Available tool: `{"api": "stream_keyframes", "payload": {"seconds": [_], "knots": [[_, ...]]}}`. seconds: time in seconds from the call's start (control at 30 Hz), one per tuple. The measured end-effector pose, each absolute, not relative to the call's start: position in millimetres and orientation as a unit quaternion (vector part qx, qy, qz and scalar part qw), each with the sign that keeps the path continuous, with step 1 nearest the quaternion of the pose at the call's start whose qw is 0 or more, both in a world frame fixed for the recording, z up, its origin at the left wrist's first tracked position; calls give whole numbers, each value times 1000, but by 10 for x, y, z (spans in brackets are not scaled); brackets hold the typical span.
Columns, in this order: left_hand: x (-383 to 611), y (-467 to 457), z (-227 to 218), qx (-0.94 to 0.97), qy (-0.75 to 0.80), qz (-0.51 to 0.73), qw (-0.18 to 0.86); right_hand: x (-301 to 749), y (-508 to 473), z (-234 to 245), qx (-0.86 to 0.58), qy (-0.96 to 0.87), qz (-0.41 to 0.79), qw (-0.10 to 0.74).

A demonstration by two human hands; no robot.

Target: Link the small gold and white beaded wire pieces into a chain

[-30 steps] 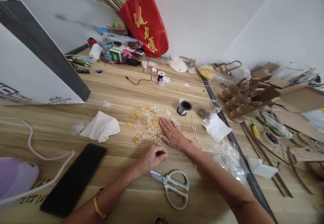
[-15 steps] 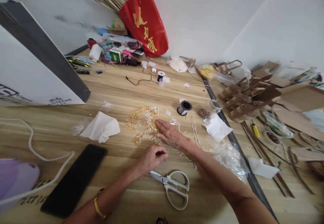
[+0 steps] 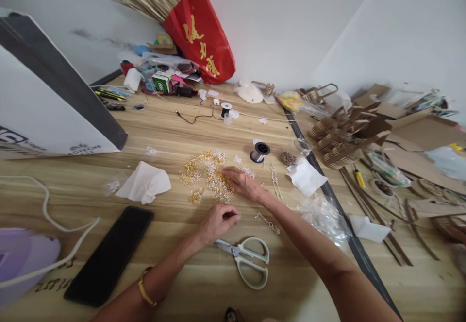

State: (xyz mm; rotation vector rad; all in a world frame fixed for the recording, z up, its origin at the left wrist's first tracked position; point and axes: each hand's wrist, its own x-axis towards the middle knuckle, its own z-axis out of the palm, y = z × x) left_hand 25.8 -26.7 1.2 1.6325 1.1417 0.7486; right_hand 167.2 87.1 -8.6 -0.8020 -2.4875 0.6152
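Note:
A loose pile of small gold and silver beads and findings (image 3: 207, 176) lies in the middle of the wooden table (image 3: 174, 132). My right hand (image 3: 242, 183) rests on the pile's right edge, fingers curled with the tips among the pieces. My left hand (image 3: 218, 222) sits nearer me, pinched shut on something too small to make out. Grey-handled scissors (image 3: 247, 256) lie just below my left hand. A short beaded chain (image 3: 267, 222) lies beside my right forearm.
A black phone (image 3: 109, 254) and a crumpled white tissue (image 3: 143, 183) lie to the left. A wire spool (image 3: 259, 151), a bead dish (image 3: 289, 158), white paper (image 3: 306, 176) and clear plastic bags (image 3: 322, 215) sit to the right. Cardboard pieces (image 3: 349, 137) fill the far right; a red bag (image 3: 200, 35) stands behind.
My right hand slid left onto the bead pile and its fingers curled from flat to bent. My left hand stayed pinched in place. The camera tilted slightly.

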Motion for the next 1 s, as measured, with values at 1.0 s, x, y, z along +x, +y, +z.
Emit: {"api": "stream_keyframes", "payload": {"seconds": [1.0], "knots": [[470, -361, 27, 801, 408, 215, 381, 2013, 868, -304, -375, -877, 135, 269]]}}
